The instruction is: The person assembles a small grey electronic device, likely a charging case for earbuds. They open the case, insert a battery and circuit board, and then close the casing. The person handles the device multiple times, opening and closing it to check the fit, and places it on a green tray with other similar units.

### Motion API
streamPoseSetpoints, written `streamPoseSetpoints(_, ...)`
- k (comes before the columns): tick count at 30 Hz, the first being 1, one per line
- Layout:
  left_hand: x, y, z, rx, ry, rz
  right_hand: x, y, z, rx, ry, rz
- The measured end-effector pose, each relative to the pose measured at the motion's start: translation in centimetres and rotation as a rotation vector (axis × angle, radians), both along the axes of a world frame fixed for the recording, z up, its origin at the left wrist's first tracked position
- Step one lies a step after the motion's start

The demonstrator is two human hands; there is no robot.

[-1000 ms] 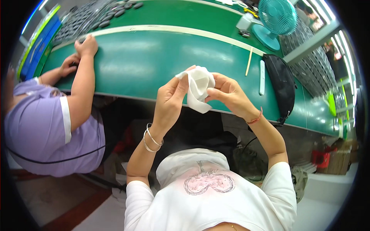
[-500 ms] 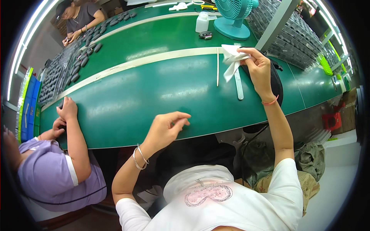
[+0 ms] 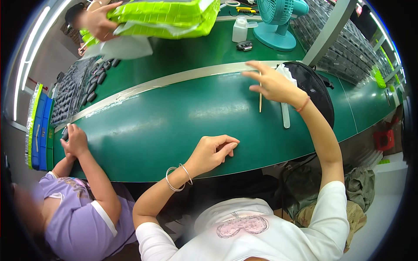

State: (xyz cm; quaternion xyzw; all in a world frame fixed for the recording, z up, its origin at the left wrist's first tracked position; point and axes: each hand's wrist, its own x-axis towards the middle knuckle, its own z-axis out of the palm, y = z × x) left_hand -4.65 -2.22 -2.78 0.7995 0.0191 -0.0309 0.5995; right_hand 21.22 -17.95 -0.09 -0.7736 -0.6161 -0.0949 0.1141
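While two hands worked over one smooth green tabletop [image 3: 152, 148], the items stood as listed.

Right hand [image 3: 278, 85], one: fingers spread, reaching across the upper part of the wooden stick; one thin reddish band at the wrist. Left hand [image 3: 210, 153], one: low, by the near edge, fingers curled inward and thumb alongside the index finger (whether their tips met could not be told); two slim silvery bangles at the wrist.

White cloth [image 3: 287, 72], one: soft, crumpled, just behind the right hand and partly hidden by it, against the black case; whether it lay on the case or the tabletop could not be told. Wooden stick [image 3: 260, 105], one: thin, straight, pale. Flat strip [image 3: 285, 116], one: pale blue, round-ended, its far end hidden. Black case [image 3: 312, 93], one: mesh-textured, curved along its outer side.

Fan [image 3: 273, 19], one: teal, round base. Bottle [image 3: 239, 29], one: whitish, translucent plastic. Beside it, one small, glossy black object [image 3: 244, 46].

Neighbour's hands [image 3: 76, 141], two: close together, a dark, rounded piece [image 3: 65, 132] in the fingers. Dark oval pieces [image 3: 69, 91]: many, matt, beyond exact count. Another person's hand [image 3: 101, 21], one: against a bundle [image 3: 167, 18] of lime-green, crinkled plastic. Blue crate [image 3: 40, 132], one: upright-walled, at the left.
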Motion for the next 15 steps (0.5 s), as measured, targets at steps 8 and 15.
streamPoseSetpoints(8, -3.1, 5.8, 2.1, -0.603, -0.308, 0.436, 1.5, -3.1, -0.3, -0.188, 0.223, -0.216)
streamPoseSetpoints(15, 0.3, 9.3, 2.3, -0.87, -0.226, 0.714, 2.1, 8.8, 0.2, 0.417, 1.357, -0.313)
